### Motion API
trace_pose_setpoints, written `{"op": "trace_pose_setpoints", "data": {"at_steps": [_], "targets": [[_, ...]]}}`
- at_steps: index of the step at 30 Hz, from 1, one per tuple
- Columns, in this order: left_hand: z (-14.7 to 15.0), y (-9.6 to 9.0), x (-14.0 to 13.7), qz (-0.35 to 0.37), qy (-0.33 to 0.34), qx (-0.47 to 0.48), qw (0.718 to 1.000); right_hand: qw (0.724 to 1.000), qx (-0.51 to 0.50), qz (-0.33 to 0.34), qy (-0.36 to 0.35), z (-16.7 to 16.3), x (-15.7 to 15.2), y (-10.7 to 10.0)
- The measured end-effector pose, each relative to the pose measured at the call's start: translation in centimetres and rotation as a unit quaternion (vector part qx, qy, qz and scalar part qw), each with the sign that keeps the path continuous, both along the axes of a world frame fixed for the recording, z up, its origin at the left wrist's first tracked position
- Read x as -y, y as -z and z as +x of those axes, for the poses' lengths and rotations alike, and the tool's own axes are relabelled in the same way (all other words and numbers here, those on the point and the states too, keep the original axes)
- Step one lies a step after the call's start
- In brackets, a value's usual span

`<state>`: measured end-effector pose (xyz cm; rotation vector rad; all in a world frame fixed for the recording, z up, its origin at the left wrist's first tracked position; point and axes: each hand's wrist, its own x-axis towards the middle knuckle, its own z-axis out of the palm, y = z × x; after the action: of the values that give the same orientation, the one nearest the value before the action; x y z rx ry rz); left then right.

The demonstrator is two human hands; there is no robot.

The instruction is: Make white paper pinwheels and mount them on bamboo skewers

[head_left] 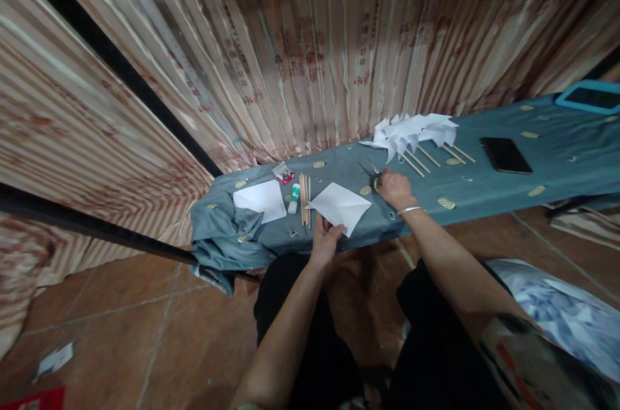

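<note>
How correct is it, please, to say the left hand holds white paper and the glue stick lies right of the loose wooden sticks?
Not quite: the head view shows the glue stick left of the loose sticks; the left hand holds white paper.

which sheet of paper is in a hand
The creased sheet, pinched by the left hand; the other paper, left of the glue, has no hand on it.

Before you hangs a pleated curtain [310, 29], striped beige with reddish-brown print. At your left, two dark bars [130, 75] slant toward one end of a long table [477, 194] — draped in patterned grey-green cloth [547, 168]. Underfoot: brown floor tiles [121, 332], pale joints. Lighting — dim.
</note>
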<state>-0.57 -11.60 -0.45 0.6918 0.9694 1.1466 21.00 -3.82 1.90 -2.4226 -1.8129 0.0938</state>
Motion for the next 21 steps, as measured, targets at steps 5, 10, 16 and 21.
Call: {"op": "trace_pose_setpoints", "data": {"at_steps": [5,10,16,21], "targets": [[-0.8,0.2,1.3,-0.053,0.018,-0.005,0.998,1.000,-0.005,0.004,0.015,-0.4,-0.3,0.1],[-1.4,0.9,2.9,-0.078,0.006,0.006,0.997,1.000,0.000,0.006,0.024,-1.1,-0.9,0.1],[-1.9,1.4,4.7,-0.097,0.026,0.014,0.995,1.000,0.001,0.009,0.028,-2.6,-1.8,0.1],[-0.9,1.9,5.2,-0.118,0.036,0.010,0.992,1.000,0.004,0.007,0.020,-3.8,-3.0,0.0]]}}
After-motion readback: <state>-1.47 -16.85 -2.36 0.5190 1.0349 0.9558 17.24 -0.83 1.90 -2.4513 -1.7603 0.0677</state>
